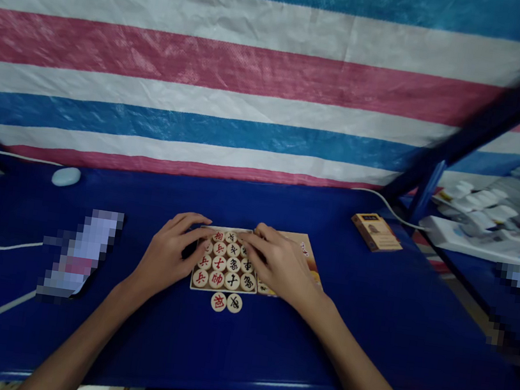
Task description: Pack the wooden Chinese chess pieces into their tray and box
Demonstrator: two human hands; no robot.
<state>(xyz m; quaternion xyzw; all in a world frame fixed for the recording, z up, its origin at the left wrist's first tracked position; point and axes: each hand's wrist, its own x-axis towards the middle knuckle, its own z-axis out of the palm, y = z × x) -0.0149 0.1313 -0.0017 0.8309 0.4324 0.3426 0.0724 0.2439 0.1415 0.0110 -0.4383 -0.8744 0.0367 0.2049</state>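
Makeshift indoor desk nook, inspected by me remotely, exact premises undetermined, striped plastic sheeting (210, 64) for back wall, blue desk (228, 352), dark blue frame (484, 113), 1 white power strip (450, 236).

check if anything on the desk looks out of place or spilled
A red-marked piece and a black-marked piece lie on the desk, outside the box by its near edge. They look odd because the other pieces sit inside. I see nothing spilled.
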